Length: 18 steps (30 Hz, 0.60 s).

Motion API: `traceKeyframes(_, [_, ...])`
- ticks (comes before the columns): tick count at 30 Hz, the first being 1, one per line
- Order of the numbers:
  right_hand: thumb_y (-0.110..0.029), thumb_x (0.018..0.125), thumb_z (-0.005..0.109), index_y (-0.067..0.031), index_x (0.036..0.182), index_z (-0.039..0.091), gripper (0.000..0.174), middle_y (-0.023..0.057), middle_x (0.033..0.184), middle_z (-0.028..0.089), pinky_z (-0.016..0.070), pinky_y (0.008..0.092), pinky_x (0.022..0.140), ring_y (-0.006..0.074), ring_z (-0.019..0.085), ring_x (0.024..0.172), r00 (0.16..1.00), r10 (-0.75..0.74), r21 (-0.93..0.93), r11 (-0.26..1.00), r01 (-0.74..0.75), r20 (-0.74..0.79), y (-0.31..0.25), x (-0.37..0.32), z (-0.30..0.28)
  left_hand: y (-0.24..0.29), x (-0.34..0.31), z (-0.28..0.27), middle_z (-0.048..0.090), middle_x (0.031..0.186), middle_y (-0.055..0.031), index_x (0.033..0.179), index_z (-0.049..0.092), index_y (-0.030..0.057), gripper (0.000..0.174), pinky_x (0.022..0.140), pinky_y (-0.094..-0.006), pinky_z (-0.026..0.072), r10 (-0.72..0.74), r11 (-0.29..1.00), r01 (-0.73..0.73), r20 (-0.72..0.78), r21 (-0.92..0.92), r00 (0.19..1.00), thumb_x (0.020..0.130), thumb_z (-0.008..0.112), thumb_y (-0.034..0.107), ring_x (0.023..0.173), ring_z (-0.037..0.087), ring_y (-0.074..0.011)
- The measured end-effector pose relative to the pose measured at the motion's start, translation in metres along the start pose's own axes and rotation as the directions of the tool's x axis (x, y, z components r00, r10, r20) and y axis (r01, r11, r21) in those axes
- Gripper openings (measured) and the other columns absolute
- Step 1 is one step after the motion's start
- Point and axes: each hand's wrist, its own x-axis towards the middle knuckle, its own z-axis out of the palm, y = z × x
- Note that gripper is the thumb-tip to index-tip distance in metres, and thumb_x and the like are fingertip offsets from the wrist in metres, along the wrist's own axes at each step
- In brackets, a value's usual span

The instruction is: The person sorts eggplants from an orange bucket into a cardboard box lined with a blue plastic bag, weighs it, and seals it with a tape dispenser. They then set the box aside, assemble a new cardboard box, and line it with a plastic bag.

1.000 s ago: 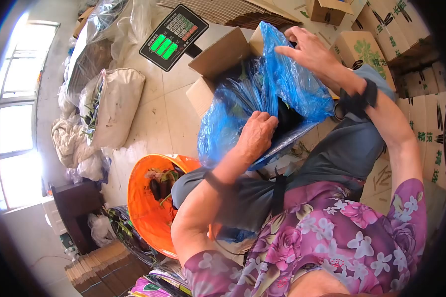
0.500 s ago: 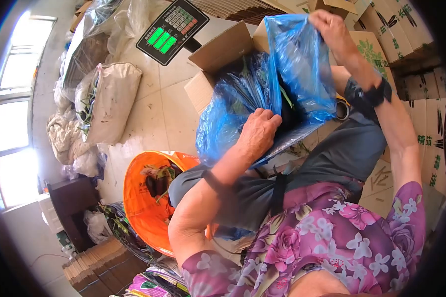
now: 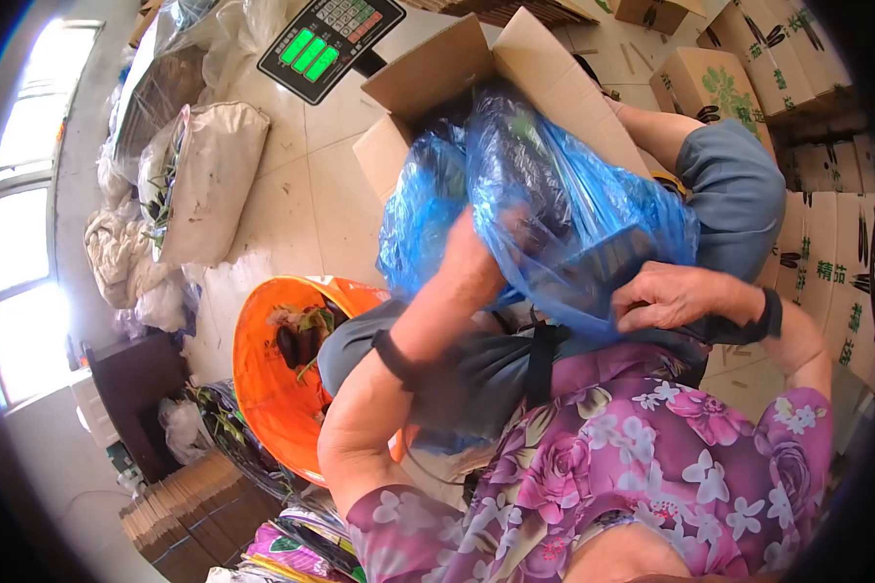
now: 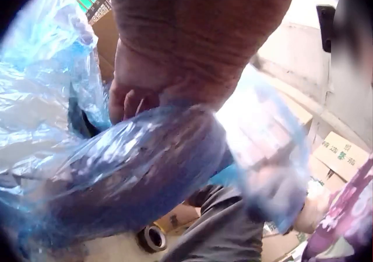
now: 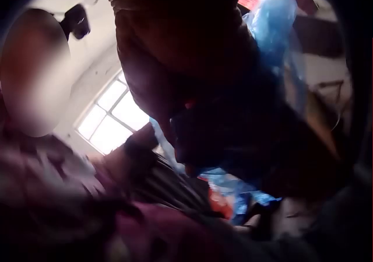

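A blue plastic bag (image 3: 593,204) lines an open cardboard box (image 3: 433,73) in front of the person, with dark, glossy shapes showing through the film. The right hand (image 3: 666,296) has curled fingers and grips the bag's near edge, drawn toward the lap. Blurred in the head view, the left hand (image 3: 481,248) is at the bag's left part with film over its fingers. In the left wrist view, bent fingers (image 4: 137,102) lie right at the blue film; I cannot tell whether they pinch it. Shadow darkens the right hand (image 5: 180,69) in the right wrist view.
A scale display (image 3: 326,44) with green digits stands behind the box. An orange bucket (image 3: 262,379) holding dark eggplants is beside the left knee. Printed cartons (image 3: 826,282) are stacked at the right. A roll of tape (image 4: 152,238) lies near the leg.
The right hand has come from the box's far right side down toward the lap, pulling the bag's edge over the contents. The left hand has shifted slightly left, now partly under film.
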Motion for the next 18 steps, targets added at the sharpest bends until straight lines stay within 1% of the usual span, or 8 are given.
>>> traceKeyframes(1, [-0.014,0.090,0.064,-0.0001,0.087,0.064,0.014,0.0022,0.070,0.056,0.0452,0.0281,0.063,0.0096,0.052,0.066,0.990,0.053,-0.077,0.995,-0.064,-0.131,0.011,-0.002,0.012,0.006,0.001,-0.005,0.067,0.093,-0.0140,0.095,0.066,0.0066,0.016,0.078,-0.0403,0.0519,-0.380,0.904,0.354,-0.074,-0.239,0.922,0.079,0.068,0.009,0.089,0.066,-0.0320])
traceKeyframes(2, [-0.014,0.090,0.064,-0.0001,0.087,0.064,0.014,0.0022,0.070,0.056,0.0452,0.0281,0.063,0.0096,0.052,0.066,0.992,0.054,-0.070,0.996,-0.062,-0.117,0.016,-0.007,0.020,0.010,0.002,-0.018,0.060,0.100,-0.0050,0.112,0.053,0.0070,0.020,0.074,-0.0267,0.0512,-0.372,0.894,0.320,-0.119,-0.313,0.921,0.093,0.057,0.007,0.088,0.059,-0.0144])
traceKeyframes(3, [-0.013,0.089,0.065,-0.0003,0.086,0.064,0.013,0.0022,0.073,0.057,0.0452,0.0278,0.063,0.0099,0.052,0.066,0.926,0.041,0.078,0.997,-0.013,-0.376,0.017,-0.011,0.025,0.020,0.006,-0.024,0.061,0.104,-0.0117,0.112,0.056,0.0040,0.025,0.078,-0.0330,0.0513,-0.514,0.787,0.279,-0.334,-0.551,0.790,0.088,0.063,0.007,0.091,0.061,-0.0221])
traceKeyframes(4, [-0.012,0.088,0.065,-0.0004,0.084,0.063,0.013,0.0021,0.075,0.057,0.0452,0.0275,0.063,0.0102,0.053,0.067,0.790,0.069,0.202,0.977,0.071,-0.610,0.014,-0.015,0.028,0.028,0.004,-0.052,0.060,0.107,-0.0184,0.116,0.057,0.0012,0.035,0.081,-0.0409,0.0501,-0.172,0.937,0.280,-0.417,0.211,0.892,0.085,0.067,0.013,0.092,0.061,-0.0324])
traceKeyframes(7, [-0.016,0.087,0.070,-0.0002,0.111,0.056,0.033,0.0016,0.089,0.062,0.0437,0.0242,0.063,0.0085,0.052,0.071,0.225,-0.057,-0.012,0.980,0.199,-0.973,0.009,-0.015,0.019,-0.014,-0.015,-0.067,0.062,0.109,-0.0205,0.113,0.062,0.0027,0.039,0.084,-0.0463,0.0486,-0.281,0.893,0.421,-0.531,0.161,0.800,0.080,0.072,0.021,0.093,0.060,-0.0411])
traceKeyframes(11, [-0.025,0.087,0.074,-0.0041,0.125,0.050,0.050,0.0004,0.099,0.061,0.0430,0.0243,0.065,0.0090,0.052,0.075,0.390,0.201,0.295,0.935,0.197,-0.899,0.020,0.008,0.000,-0.089,-0.039,-0.045,0.067,0.114,-0.0127,0.105,0.069,0.0058,0.037,0.089,-0.0431,0.0485,-0.473,0.881,0.464,-0.161,-0.092,0.866,0.075,0.075,0.026,0.103,0.060,-0.0364])
traceKeyframes(14, [-0.031,0.087,0.075,-0.0082,0.133,0.048,0.057,0.0015,0.113,0.062,0.0489,0.0312,0.077,0.0154,0.060,0.095,0.801,0.322,0.853,0.328,0.406,-0.505,0.041,0.027,0.011,-0.076,-0.061,-0.018,0.067,0.114,-0.0120,0.115,0.065,0.0044,0.043,0.092,-0.0402,0.0493,-0.323,0.946,0.321,-0.166,-0.038,0.932,0.078,0.075,0.024,0.105,0.062,-0.0280])
traceKeyframes(18, [-0.023,0.090,0.071,-0.0058,0.134,0.048,0.052,0.0036,0.120,0.062,0.0510,0.0351,0.088,0.0167,0.061,0.105,0.775,0.265,0.819,0.183,0.544,-0.574,0.038,0.028,0.020,-0.022,-0.069,-0.038,0.068,0.110,-0.0126,0.119,0.063,0.0046,0.046,0.089,-0.0381,0.0510,-0.533,0.843,0.533,-0.024,0.077,0.846,0.079,0.075,0.025,0.103,0.064,-0.0276])
